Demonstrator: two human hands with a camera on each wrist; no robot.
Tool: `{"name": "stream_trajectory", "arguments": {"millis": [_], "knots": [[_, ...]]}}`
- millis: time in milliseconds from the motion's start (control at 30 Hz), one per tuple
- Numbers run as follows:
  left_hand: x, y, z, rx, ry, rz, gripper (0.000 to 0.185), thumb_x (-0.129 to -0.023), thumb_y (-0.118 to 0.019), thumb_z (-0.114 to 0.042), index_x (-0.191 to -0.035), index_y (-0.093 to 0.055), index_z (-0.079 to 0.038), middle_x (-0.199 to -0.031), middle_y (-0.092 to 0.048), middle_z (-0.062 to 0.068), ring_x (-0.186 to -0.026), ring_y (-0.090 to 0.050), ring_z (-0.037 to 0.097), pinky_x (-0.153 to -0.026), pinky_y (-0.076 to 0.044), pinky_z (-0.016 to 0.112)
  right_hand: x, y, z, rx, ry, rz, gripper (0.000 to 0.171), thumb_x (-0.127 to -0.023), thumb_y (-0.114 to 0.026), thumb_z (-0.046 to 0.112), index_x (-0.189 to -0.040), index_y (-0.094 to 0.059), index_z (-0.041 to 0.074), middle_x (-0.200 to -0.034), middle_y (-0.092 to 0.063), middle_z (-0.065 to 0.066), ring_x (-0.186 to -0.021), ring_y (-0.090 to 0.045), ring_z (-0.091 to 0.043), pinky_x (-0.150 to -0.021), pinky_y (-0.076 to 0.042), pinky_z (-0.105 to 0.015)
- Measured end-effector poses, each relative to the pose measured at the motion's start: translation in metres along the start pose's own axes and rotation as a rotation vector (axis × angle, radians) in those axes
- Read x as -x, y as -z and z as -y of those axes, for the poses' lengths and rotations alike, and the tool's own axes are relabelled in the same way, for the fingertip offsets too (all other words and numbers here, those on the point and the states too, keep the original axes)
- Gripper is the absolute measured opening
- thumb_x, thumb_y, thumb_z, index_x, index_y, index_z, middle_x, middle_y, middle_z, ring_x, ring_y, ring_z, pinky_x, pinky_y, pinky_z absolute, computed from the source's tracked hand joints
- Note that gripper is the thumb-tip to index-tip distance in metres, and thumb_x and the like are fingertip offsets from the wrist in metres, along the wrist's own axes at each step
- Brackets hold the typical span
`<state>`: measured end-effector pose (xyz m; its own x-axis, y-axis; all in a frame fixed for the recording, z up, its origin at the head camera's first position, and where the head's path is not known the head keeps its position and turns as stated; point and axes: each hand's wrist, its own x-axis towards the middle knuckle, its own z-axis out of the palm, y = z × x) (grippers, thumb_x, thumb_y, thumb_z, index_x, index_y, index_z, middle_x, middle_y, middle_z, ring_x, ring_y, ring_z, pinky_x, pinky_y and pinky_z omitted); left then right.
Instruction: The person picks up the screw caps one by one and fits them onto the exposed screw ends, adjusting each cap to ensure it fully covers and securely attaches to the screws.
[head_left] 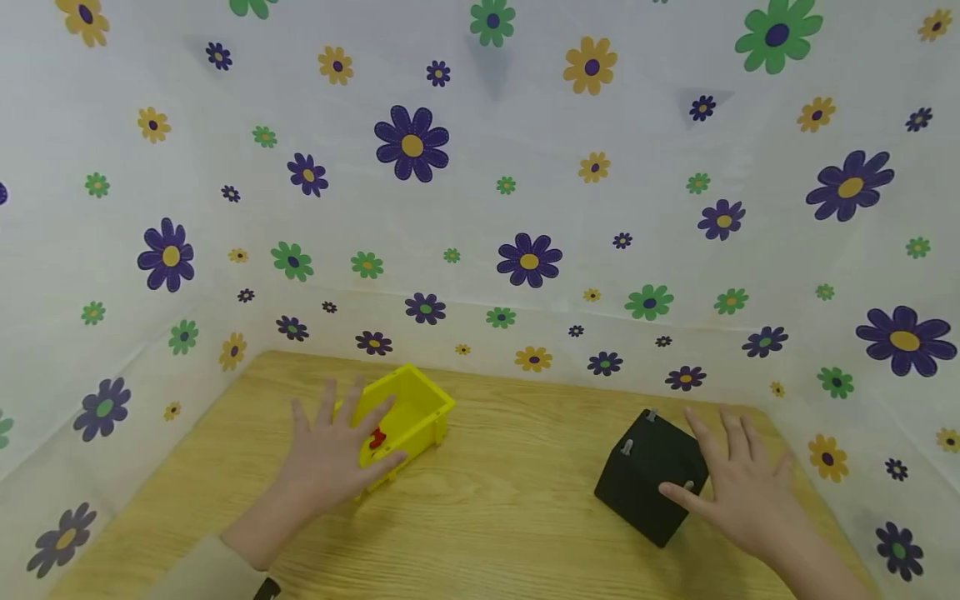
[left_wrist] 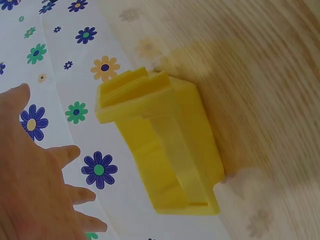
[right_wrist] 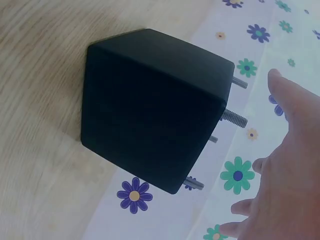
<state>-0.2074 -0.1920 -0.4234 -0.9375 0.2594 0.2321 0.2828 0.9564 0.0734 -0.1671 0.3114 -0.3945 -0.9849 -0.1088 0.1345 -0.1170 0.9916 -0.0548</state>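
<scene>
Black tapered block [head_left: 652,475] stands on the wooden tabletop [head_left: 495,492], at the right side, near the right hand [head_left: 746,496]. From its top rise 4 metal threaded studs [right_wrist: 235,118], and on these which I can see, nothing is fitted. The right hand has its fingers spread and grips nothing; in the right wrist view it is apart from the block and the studs.

As for progress, I judge that no work on the block is in hand at this moment: both hands are free, and nothing is joined to the studs. If the handling is finished or has not begun, I cannot tell.

At the left side there is 1 container, a yellow plastic bin [head_left: 420,440]. Inside it lies a small red piece [head_left: 377,438], too small to name exactly; other contents may be hidden behind the left hand [head_left: 330,458]. This hand also has spread fingers, holds nothing, and hovers near the bin without touching it, according to the left wrist view.
</scene>
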Motion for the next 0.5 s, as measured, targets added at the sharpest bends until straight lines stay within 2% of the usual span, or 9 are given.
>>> {"name": "stream_trajectory", "arguments": {"millis": [267, 500], "knots": [[-0.003, -0.01, -0.01, 0.022, -0.03, -0.004, 0.08, -0.096, -0.057, -0.072, -0.161, -0.046, -0.026, -0.171, -0.032, 0.024, -0.155, -0.024, 0.062, -0.111, -0.018, 0.091, 0.003, -0.003, -0.007, 0.001, -0.016, -0.006, 0.11, -0.088, -0.068, 0.075, -0.169, -0.017, 0.02, -0.166, -0.021, -0.038, -0.147, -0.024, -0.068, -0.097, -0.018, -0.099], [-0.009, -0.013, -0.027, 0.064, -0.06, -0.008, 0.079, -0.097, -0.057, -0.071, -0.161, -0.047, -0.027, -0.171, -0.032, 0.024, -0.157, -0.023, 0.059, -0.115, -0.016, 0.088, 0.007, -0.005, -0.012, -0.006, -0.012, -0.005, 0.113, -0.088, -0.069, 0.074, -0.17, -0.012, 0.021, -0.165, -0.021, -0.04, -0.145, -0.025, -0.07, -0.096, -0.017, -0.1]]}}
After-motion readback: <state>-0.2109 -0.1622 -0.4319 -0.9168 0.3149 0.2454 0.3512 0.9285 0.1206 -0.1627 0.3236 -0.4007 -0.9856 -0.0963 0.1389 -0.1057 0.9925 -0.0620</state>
